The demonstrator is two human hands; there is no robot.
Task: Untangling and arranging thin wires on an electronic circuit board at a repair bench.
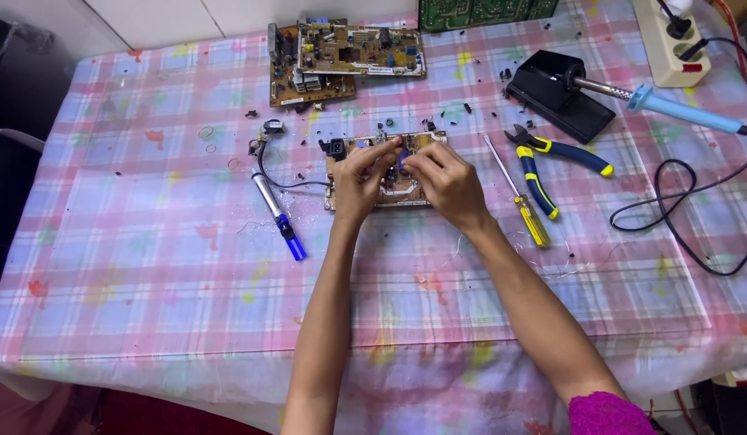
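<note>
While both hands, left hand (359,173) and right hand (444,179), pinch a small blue component (403,160) on the circuit board (387,171) at frame centre, slipping fingers could likely bend leads or drop it among debris.

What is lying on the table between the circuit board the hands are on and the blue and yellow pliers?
In the head view, a thin screwdriver with a yellow handle lies between the circuit board and the pliers, on the plaid cloth.

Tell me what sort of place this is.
Likely a home electronics repair bench: circuit boards on a plaid tablecloth, a soldering iron on its stand, and pliers beside the hands.
</note>
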